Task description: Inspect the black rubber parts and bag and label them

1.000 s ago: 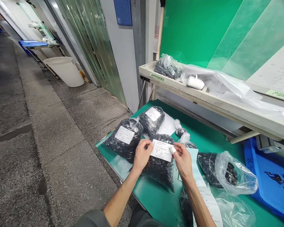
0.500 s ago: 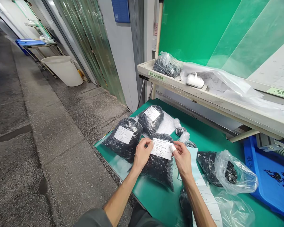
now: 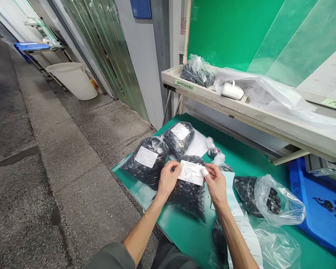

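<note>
On the far left, a white plastic bucket (image 3: 72,81) stands on the concrete floor (image 3: 58,160), beside a clear strip curtain (image 3: 106,56).

The green bench (image 3: 182,239) starts at the floor's edge. Its nearest left-hand item is a sealed clear bag (image 3: 145,168) packed with small black rings, with a white label on its front. Behind it lies a second labelled bag of the same rings (image 3: 178,139), partly on a sheet of paper (image 3: 197,144).

The left hand (image 3: 168,180) and right hand (image 3: 216,185) meet over a third bag of black rings (image 3: 187,200). Between them is a white printed label (image 3: 191,172), just above that bag. The fingers of both hands are closed on it, the left pinching one end and the right the other. One right finger (image 3: 204,172) is wrapped in white tape.

Right of the hands, a small knotted bag (image 3: 214,152) holds a few rings, and a long paper strip (image 3: 239,216) runs down the bench. Farther right, an open clear bag (image 3: 268,200) holds more rings, with an empty-looking clear bag (image 3: 277,248) below it.

Above, a white shelf (image 3: 240,108) carries another bag of rings (image 3: 197,73) and a white plastic object (image 3: 232,90). At far right, black rings lie scattered in a blue tray (image 3: 319,209).
</note>
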A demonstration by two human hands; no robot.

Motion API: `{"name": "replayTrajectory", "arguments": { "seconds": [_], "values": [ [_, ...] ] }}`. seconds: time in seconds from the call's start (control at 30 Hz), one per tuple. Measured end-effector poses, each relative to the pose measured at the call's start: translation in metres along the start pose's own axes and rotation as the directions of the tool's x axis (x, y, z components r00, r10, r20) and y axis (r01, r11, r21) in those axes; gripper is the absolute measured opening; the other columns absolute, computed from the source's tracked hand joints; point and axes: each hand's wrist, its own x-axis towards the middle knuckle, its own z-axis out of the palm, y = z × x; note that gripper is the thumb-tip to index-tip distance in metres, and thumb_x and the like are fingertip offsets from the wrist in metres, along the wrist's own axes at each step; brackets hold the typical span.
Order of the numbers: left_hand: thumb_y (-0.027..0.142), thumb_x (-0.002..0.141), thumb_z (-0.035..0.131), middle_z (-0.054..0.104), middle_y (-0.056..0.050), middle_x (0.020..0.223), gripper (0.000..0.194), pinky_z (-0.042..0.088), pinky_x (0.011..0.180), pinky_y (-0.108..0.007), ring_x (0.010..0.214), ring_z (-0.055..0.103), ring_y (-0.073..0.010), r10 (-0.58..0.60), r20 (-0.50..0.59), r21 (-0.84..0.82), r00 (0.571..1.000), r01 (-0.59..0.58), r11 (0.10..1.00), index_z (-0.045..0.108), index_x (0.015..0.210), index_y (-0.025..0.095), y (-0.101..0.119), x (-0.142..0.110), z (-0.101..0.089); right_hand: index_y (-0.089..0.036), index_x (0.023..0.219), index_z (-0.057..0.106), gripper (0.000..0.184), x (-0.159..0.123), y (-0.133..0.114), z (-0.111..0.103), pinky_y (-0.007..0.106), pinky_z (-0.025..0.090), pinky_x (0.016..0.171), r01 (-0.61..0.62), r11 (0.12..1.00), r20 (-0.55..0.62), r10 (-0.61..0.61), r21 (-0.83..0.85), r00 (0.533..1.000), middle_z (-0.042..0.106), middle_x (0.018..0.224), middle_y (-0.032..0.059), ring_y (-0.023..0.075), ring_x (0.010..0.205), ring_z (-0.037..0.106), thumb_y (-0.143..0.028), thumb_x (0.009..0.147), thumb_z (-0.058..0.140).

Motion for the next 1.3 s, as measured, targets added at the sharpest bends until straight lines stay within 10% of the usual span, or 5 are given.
{"name": "replayTrajectory", "arguments": {
  "seconds": [1.3],
  "values": [
    [0.019, 0.081, 0.051, 0.061, -0.003, 0.088, 0.014, 0.044, 0.073, -0.026, 0.079, 0.057, -0.0151, 0.1, -0.016, 0.051, 0.995, -0.099, 0.994, 0.061, 0.071, 0.02, 0.0004, -0.0012, 0.0043, -0.017, 0.104, 0.059, 0.041, -0.0038, -0.0047, 0.0008, 0.031, 0.048, 0.064, 0.025, 0.994, -0.03, -0.028, -0.104, 0.999, 0.067, 0.089, 0.0086, 0.0221, 0.079, 0.061, -0.046, 0.075, 0.062]
  ]
}}
